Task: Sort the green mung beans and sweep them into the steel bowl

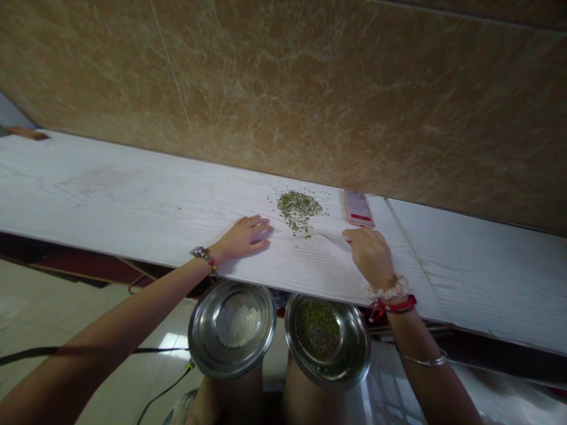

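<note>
A loose pile of mung beans (299, 206) is spread on the white wood-grain surface. Just left of it, my left hand (245, 237) lies flat with its fingers stretched out, holding nothing. My right hand (368, 251) is closed on a thin, whitish flat piece (333, 237), whose tip reaches toward the pile's lower right; its exact kind is unclear. Below the surface's front edge, a steel bowl (358, 354) with mung beans in it rests at my right knee. Another steel bowl (199, 342), holding white grains, rests at my left knee.
A phone (358, 209) in a pink case lies right of the pile, near the brown marbled wall (283, 88). A brown wooden piece (27, 133) is at the far left end. Dark cables (162, 389) hang over the tiled floor at the lower left.
</note>
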Demonstrator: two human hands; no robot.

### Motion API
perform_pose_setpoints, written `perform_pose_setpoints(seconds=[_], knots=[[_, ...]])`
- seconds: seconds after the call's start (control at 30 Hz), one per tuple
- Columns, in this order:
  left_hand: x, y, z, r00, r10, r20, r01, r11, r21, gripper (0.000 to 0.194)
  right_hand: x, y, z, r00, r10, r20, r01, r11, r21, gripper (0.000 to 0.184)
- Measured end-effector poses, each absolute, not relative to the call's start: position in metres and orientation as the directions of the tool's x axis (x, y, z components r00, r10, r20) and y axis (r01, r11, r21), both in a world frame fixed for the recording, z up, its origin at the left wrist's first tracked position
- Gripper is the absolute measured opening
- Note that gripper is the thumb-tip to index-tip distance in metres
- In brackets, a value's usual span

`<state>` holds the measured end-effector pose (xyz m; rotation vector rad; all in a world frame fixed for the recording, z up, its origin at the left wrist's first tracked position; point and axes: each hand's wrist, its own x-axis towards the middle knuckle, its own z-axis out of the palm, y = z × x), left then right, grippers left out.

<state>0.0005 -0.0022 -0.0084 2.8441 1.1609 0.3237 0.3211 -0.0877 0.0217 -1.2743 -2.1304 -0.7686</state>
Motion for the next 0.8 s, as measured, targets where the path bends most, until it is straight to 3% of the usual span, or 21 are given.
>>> perform_pose_setpoints(seconds=[0.8], knots=[[0.001,-0.001,-0.01,0.689,0.7,0.185,0.683,-0.713,0.155,0.041,0.316,-0.105,0.03,-0.477,0.594,0.648,0.847,0.508,0.158,0.028]])
